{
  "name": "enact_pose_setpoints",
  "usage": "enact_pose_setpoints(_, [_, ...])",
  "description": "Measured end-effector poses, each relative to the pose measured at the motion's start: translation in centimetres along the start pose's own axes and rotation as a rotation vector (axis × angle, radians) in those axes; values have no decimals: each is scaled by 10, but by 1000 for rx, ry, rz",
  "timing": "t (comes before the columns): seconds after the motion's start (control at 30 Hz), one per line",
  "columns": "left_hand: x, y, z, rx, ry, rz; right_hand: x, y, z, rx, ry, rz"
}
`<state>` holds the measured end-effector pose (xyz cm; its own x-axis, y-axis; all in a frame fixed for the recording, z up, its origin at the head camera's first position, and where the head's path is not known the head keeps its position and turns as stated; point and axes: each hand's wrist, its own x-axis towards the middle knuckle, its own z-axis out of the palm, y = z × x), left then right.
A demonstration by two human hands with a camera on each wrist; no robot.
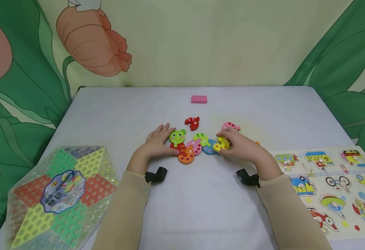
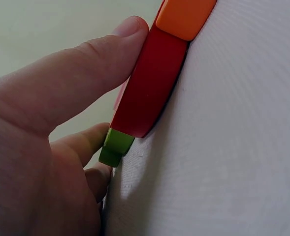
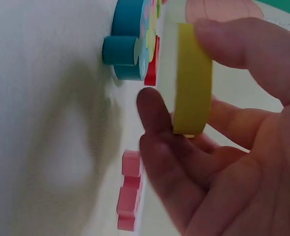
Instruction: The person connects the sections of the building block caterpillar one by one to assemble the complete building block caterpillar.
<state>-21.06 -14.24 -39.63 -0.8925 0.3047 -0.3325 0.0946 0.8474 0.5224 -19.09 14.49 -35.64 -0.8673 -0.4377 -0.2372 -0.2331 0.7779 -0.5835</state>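
Observation:
A curved chain of puzzle pieces lies on the white table: a green smiling head (image 1: 177, 136), a red striped piece (image 1: 175, 147), an orange piece (image 1: 186, 156), a pink piece (image 1: 195, 147), a green striped piece (image 1: 202, 139) and a blue piece (image 1: 208, 148). At its left end my left hand (image 1: 155, 143) has its thumb on the red piece and its fingers, fairly straight, beside the head. My right hand (image 1: 244, 147) pinches a yellow puzzle piece (image 3: 193, 81) between thumb and fingers, raised off the table near the blue end.
Behind the chain lie a loose red piece (image 1: 192, 123) and a pink spotted piece (image 1: 232, 126). Farther back sits a pink block (image 1: 199, 99). At left is a clear-wrapped, colourful hexagonal board (image 1: 65, 194); at right, a vehicle picture board (image 1: 316, 205).

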Motion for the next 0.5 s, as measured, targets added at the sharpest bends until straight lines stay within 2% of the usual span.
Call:
enact_pose_setpoints(0.23, [1, -1, 0, -7, 6, 12, -3, 2, 4, -14, -76, 27])
enact_pose_setpoints(0.5, [0, -1, 0, -10, 2, 3, -2, 5, 8, -15, -87, 42])
